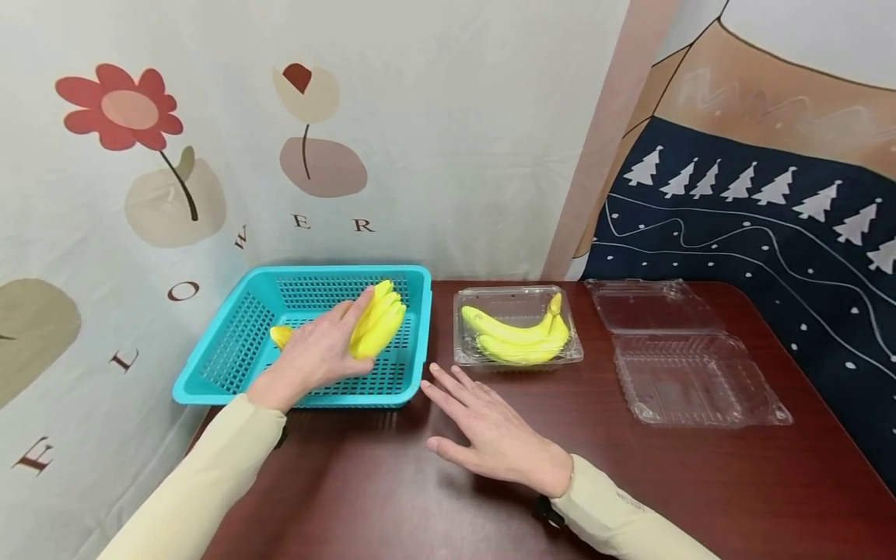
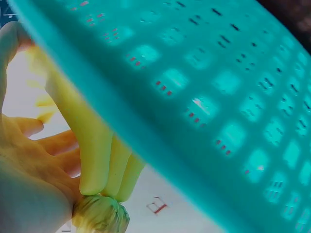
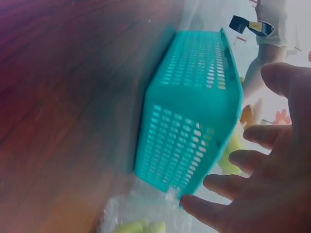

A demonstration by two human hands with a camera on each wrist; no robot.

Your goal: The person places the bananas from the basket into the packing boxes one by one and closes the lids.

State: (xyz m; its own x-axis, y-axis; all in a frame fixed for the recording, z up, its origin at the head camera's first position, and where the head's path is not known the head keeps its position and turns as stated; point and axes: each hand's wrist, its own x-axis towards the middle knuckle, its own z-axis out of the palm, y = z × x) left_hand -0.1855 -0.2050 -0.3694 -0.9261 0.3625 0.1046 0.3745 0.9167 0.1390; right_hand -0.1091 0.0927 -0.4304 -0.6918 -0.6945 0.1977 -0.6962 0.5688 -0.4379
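Observation:
My left hand (image 1: 316, 348) grips a bunch of yellow bananas (image 1: 380, 320) over the turquoise plastic basket (image 1: 424, 311). The stem end (image 1: 281, 336) points left from behind the hand, and the banana tips point right. In the left wrist view, the thumb and fingers lie around the bunch (image 2: 92, 141), partly hidden by the basket rim. Fingers spread and holding nothing, my right hand (image 1: 498, 435) hovers over the table just right of the basket's near corner. Near its fingertips, a clear clamshell box (image 1: 458, 354) contains another bunch of bananas (image 1: 521, 338).
An open, unfilled clear clamshell box (image 1: 700, 381) lies at the right of the dark red wooden table (image 1: 581, 420), its lid folded back toward the wall. Behind the table hang a flower-printed cloth (image 1: 462, 155) and a dark blue cloth with printed trees (image 1: 700, 225).

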